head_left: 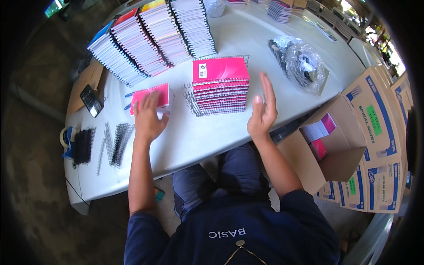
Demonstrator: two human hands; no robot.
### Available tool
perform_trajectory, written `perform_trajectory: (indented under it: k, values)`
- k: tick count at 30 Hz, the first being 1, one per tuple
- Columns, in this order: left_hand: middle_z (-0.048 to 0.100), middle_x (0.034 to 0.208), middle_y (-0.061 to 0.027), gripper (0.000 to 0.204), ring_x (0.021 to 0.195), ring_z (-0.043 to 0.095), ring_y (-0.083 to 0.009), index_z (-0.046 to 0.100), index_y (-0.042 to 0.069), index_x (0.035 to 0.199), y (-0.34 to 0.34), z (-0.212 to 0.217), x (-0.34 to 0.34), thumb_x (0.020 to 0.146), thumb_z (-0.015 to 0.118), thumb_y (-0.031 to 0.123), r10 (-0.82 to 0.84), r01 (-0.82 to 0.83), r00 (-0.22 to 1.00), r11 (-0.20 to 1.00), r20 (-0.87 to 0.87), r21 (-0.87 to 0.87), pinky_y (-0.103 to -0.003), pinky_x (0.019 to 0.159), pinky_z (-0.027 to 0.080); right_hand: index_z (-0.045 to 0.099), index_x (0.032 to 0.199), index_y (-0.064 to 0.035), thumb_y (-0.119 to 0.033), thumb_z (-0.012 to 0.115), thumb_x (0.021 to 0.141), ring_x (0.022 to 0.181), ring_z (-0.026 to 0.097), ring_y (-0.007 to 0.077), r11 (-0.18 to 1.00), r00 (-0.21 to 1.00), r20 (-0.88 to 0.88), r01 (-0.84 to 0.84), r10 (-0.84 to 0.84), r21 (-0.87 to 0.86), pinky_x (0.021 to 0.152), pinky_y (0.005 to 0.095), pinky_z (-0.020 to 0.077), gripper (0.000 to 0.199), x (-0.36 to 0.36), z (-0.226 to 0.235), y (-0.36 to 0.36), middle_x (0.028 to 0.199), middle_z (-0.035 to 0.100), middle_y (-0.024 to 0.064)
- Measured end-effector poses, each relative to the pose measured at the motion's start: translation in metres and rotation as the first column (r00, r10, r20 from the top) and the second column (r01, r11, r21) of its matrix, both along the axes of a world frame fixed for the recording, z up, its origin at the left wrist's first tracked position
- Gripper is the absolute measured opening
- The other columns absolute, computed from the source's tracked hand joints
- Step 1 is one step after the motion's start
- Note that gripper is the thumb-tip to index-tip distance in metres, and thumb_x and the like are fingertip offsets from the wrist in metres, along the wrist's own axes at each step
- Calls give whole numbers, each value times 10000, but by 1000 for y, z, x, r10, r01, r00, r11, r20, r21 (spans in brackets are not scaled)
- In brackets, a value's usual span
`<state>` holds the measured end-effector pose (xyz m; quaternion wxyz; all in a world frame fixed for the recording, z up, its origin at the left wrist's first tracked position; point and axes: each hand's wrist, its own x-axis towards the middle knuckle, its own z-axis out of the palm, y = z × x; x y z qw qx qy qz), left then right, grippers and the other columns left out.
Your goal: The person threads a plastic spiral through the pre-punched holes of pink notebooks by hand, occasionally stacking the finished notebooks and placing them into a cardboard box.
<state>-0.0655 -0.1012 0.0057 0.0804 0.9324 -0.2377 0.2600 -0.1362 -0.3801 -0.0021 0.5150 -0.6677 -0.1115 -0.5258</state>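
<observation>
My left hand (pixel 149 114) lies over a small pile of pink-covered notebooks (pixel 162 92), its fingers spread across the top cover. To the right of that pile stands a taller stack of pink spiral notebooks (pixel 221 70), with wire coils showing along its left side and back. My right hand (pixel 263 110) is raised just right of the tall stack, fingers straight and thumb apart, holding nothing. A gap shows between it and the stack. Two blue pens (pixel 128 106) lie partly behind the small pile.
Tall stacks of spiral-bound notebooks (pixel 150 39) fill the table's back left. A phone (pixel 91 100), black coils (pixel 84 145), metal coils (pixel 118 143) and a tape dispenser (pixel 67 137) lie left. A plastic bag of coils (pixel 304 66) sits back right. An open carton (pixel 342 163) holds notebooks beside the table.
</observation>
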Motion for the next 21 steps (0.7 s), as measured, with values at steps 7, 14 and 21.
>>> perform_trajectory:
  k: [7,14,21]
  values:
    - [639,1038,-112,328,925,612,-234,616,37,1063,-15,4,-105,738,589,-4,-249,247,967,968,-51,-50,-379,821,459,352,1334,1,-316,464,935,1152,500,256,-115,-70,102,-234,992,965,967,424,404,522,-29,-23,76,1229,511,159]
    - [400,1317,-205,592,1219,392,-318,317,-29,1337,7,-19,-103,838,603,113,-176,-39,953,739,-248,-672,-382,1028,281,538,1200,13,-113,551,891,1034,537,112,374,156,-428,-789,890,488,910,267,423,334,-11,-31,68,1164,589,78]
    - [565,1068,-173,377,1026,523,-344,552,30,1090,57,-33,-69,716,596,18,236,-267,960,933,-152,-241,-437,875,397,568,1205,-56,-35,574,852,986,524,77,453,203,-600,-839,774,300,890,248,421,353,-2,-49,68,1139,624,71]
